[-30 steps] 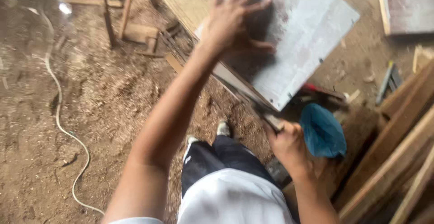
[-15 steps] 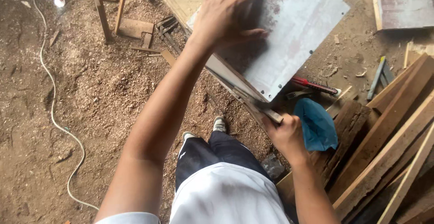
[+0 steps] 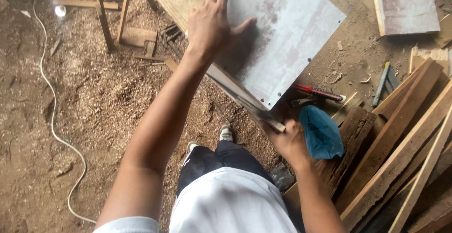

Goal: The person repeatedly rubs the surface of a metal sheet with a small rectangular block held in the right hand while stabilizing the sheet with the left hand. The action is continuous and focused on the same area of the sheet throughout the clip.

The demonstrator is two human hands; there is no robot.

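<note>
The left hand lies flat, fingers spread, on the grey panel, which sits higher and fuller in view than a second ago; the hand has kept its press. The right hand is closed around the near end of a wooden strip running along the panel's lower edge. At four o'clock of that hand lies a blue bag, unlabelled. At two o'clock, a red tool. Planks stack rightward; a white cord trails at nine o'clock over sawdust.

two hands, one grey panel, one blue bag, one white cable
</note>
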